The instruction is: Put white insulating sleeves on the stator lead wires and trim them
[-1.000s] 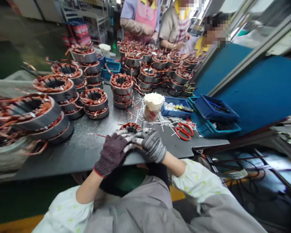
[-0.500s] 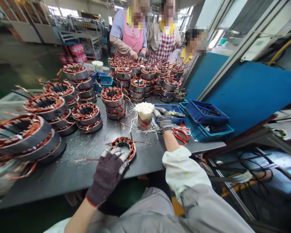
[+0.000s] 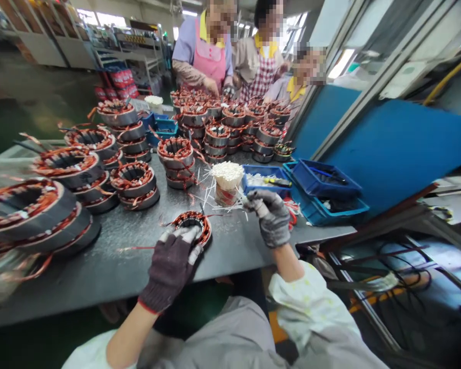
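Note:
At the near edge of the dark table lies a small motor stator [image 3: 205,229] with copper windings and loose wire ends. My left hand [image 3: 169,266], in a dark glove with pale fingertips, grips its near side, the fingers laid over the ring. My right hand [image 3: 272,219], in a grey glove, is raised over the table to the right of the stator. Its thumb and fingers are pinched together; whatever is between them is too small to make out. Just beyond it stands a can [image 3: 226,197] packed with thin white sticks [image 3: 228,173]. Loose sticks lie around its base.
Stacked stators [image 3: 77,166] line the left, with more stacks [image 3: 217,136] at the back. A blue tray [image 3: 248,187] holds white pieces and a yellow-handled tool [image 3: 277,182]. Red handles [image 3: 293,211] show behind my right hand. More blue bins [image 3: 326,179] stand right. Co-workers [image 3: 211,56] stand opposite.
My right hand has come away from the white sticks in the can, back towards me and slightly right, its fingers now pinched. My left hand stays on the stator.

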The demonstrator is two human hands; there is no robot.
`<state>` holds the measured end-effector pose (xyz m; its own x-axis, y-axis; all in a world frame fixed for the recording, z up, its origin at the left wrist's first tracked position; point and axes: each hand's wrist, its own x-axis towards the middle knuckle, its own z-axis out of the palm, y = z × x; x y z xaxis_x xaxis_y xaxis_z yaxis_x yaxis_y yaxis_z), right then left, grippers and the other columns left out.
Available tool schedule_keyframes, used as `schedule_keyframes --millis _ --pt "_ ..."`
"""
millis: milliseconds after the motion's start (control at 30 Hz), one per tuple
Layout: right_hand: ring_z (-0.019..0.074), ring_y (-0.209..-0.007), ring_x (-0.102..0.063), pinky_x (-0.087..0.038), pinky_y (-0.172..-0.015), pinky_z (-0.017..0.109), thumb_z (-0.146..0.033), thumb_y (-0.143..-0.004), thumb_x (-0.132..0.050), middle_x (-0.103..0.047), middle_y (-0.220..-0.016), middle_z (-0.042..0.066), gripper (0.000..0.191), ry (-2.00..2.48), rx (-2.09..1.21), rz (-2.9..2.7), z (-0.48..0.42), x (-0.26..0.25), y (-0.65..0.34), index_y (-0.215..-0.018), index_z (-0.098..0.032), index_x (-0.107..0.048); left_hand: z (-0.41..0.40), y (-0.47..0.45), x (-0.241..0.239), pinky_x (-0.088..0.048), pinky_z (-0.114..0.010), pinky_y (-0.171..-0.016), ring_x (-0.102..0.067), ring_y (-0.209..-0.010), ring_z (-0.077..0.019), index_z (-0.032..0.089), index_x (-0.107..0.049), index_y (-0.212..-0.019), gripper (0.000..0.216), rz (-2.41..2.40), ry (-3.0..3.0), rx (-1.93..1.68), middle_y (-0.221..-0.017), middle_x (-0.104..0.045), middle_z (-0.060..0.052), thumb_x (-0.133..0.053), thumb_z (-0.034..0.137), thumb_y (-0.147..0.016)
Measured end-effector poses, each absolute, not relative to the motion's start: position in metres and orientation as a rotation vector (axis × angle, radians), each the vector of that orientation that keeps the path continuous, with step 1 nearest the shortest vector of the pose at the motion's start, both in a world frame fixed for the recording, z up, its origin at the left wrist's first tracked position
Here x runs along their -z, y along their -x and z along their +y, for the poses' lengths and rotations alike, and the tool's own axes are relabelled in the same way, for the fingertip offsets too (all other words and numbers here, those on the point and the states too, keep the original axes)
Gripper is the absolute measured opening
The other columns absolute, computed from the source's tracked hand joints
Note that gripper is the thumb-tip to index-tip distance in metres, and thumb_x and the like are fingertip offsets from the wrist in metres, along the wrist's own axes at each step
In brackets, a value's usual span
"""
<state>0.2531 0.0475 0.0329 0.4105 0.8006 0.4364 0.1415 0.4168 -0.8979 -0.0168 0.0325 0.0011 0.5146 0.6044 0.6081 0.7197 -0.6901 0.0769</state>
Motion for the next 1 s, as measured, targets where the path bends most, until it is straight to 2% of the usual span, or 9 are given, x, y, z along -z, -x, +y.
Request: schedule_keyframes --millis 67,200,333,533,700,867,1000 --pt "0.0195 -0.082 -0.072 -0.060 -0.076 0.038 -0.039 -0.092 -0.064 -0.075 -0.097 0.005 0.015 1.012 -0.602 -1.322 0.009 -0.015 -0.237 -0.097 -0.025 -0.068 0.028 0.016 -0.006 -0.043 -0.050 -0.108 -0.063 -0.119 -0.0279 0.022 -0.058 -0.133 0.036 -1.179 2.642 0.862 -0.124 -0.071 -0.009 -0.054 0.026 -0.098" --pt "0.0230 -0.108 -0.070 -0.057 -0.093 0.041 -0.033 -0.100 -0.048 -0.073 -0.117 0.010 0.024 0.915 -0.713 -1.819 -0.049 0.007 -0.221 -0.100 -0.024 -0.071 0.026 0.015 -0.009 -0.030 -0.056 -0.120 -0.052 -0.136 -0.0296 0.022 -0.062 -0.130 0.033 -1.263 2.753 0.670 -0.129 -0.069 -0.008 -0.047 0.028 -0.100" --pt "0.0195 -0.101 -0.072 -0.058 -0.090 0.035 -0.028 -0.102 -0.044 -0.075 -0.112 0.009 0.026 0.912 -0.823 -1.853 -0.072 0.009 -0.217 -0.101 -0.023 -0.070 0.028 0.019 -0.008 -0.034 -0.054 -0.118 -0.058 -0.128 -0.0274 0.021 -0.064 -0.127 0.034 -1.268 2.804 0.609 -0.126 -0.070 -0.008 -0.043 0.029 -0.102" --pt "0.0169 -0.098 -0.072 -0.058 -0.089 0.030 -0.031 -0.104 -0.042 -0.075 -0.108 0.008 0.030 0.920 -0.893 -1.894 -0.052 0.004 -0.208 -0.097 -0.021 -0.070 0.024 0.018 -0.010 -0.036 -0.051 -0.116 -0.061 -0.121 -0.0258 0.020 -0.065 -0.124 0.032 -1.305 2.792 0.706 -0.120 -0.072 -0.008 -0.046 0.032 -0.101" --pt "0.0186 -0.096 -0.072 -0.058 -0.089 0.033 -0.033 -0.102 -0.044 -0.075 -0.108 0.008 0.029 1.011 -0.869 -1.912 -0.025 0.004 -0.202 -0.097 -0.022 -0.071 0.018 0.012 -0.012 -0.038 -0.048 -0.114 -0.059 -0.124 -0.0259 0.018 -0.062 -0.125 0.032 -1.454 2.688 0.807 -0.124 -0.071 -0.009 -0.044 0.031 -0.102" --pt "0.0177 -0.089 -0.071 -0.058 -0.085 0.031 -0.033 -0.103 -0.041 -0.075 -0.098 0.007 0.032 1.039 -0.867 -1.908 -0.042 -0.002 -0.213 -0.093 -0.022 -0.069 0.018 0.013 -0.014 -0.035 -0.048 -0.116 -0.061 -0.123 -0.0237 0.021 -0.064 -0.119 0.028 -1.363 2.757 0.850 -0.120 -0.073 -0.005 -0.044 0.029 -0.102" --pt "0.0171 -0.087 -0.070 -0.057 -0.084 0.031 -0.034 -0.104 -0.039 -0.074 -0.094 0.006 0.034 1.017 -0.948 -1.956 -0.044 -0.004 -0.213 -0.093 -0.022 -0.069 0.019 0.011 -0.013 -0.036 -0.048 -0.115 -0.063 -0.120 -0.0243 0.020 -0.065 -0.117 0.028 -1.450 2.721 0.845 -0.118 -0.074 -0.006 -0.044 0.030 -0.102"
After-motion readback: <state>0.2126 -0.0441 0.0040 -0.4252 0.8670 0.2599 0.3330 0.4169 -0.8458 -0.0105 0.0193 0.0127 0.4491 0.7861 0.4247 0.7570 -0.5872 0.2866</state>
